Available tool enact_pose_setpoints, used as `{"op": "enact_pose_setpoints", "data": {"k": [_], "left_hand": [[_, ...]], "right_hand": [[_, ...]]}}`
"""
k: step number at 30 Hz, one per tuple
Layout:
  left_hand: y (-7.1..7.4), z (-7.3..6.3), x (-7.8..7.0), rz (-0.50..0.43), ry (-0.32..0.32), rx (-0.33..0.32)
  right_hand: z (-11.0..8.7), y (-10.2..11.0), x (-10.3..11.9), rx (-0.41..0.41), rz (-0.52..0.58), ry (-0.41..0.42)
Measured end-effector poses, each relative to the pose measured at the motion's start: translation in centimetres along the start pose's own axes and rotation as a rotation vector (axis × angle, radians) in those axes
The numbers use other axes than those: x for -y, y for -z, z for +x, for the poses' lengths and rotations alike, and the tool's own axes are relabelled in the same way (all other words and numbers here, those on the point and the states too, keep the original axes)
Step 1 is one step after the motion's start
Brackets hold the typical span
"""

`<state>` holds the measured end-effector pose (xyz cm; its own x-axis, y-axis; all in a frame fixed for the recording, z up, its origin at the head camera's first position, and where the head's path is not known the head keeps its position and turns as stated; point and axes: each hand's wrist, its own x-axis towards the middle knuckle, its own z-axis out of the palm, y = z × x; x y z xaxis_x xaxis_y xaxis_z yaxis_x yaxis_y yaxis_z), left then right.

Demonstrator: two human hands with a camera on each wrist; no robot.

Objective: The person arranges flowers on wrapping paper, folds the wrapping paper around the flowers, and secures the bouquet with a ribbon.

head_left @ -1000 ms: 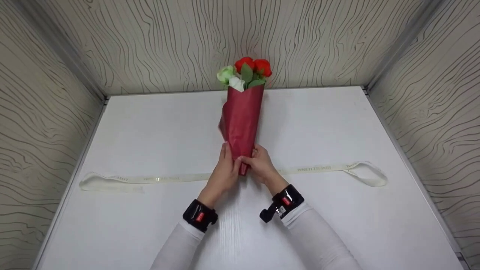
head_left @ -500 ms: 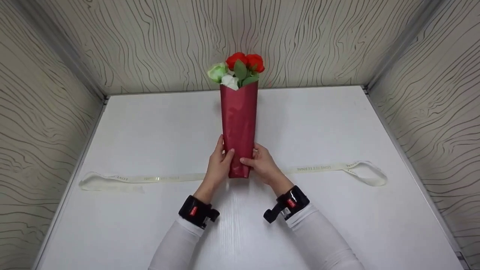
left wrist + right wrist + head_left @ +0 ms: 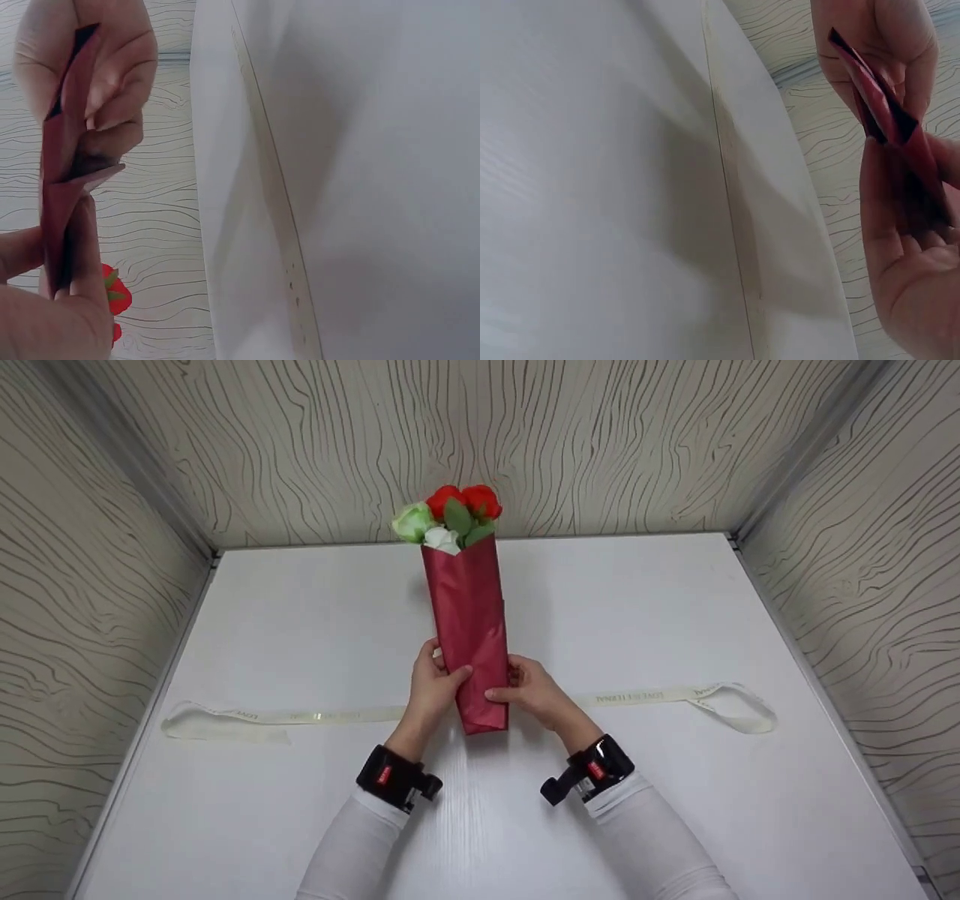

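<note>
Grips red wrap by near end in left hand and right hand | likely to hold it snug round flowers | over pale ribbon

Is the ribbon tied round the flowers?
No, it's untied: the ribbon lies stretched across the table, below the flowers' red paper.
</note>
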<state>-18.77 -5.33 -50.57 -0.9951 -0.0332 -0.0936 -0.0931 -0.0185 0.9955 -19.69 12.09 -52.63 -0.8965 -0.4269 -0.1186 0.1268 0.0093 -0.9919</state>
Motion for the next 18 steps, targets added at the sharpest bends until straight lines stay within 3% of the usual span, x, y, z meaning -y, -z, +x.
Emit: {"op": "enact_pose_setpoints", "data": {"k": [3, 8, 12, 18], "left_hand": [[-0.2, 0.0, 0.1, -0.004, -0.018, -0.002], [-0.2, -0.4, 0.1, 0.000, -0.027, 0.014], [-0.4, -0.7, 0.4, 0.005, -0.027, 0.059], [-0.4, -1.0, 0.8, 0.047, 0.003, 0.149]], "right_hand": [[-0.1, 0.5, 0.1, -0.058, -0.039, 0.010], [0.3, 1.1, 0.3, -0.157, 0.060, -0.015], [0.5, 1.6, 0.8, -0.196, 0.125, 0.006], [0.4, 2.3, 1.1, -0.250, 0.063, 0.022]]}}
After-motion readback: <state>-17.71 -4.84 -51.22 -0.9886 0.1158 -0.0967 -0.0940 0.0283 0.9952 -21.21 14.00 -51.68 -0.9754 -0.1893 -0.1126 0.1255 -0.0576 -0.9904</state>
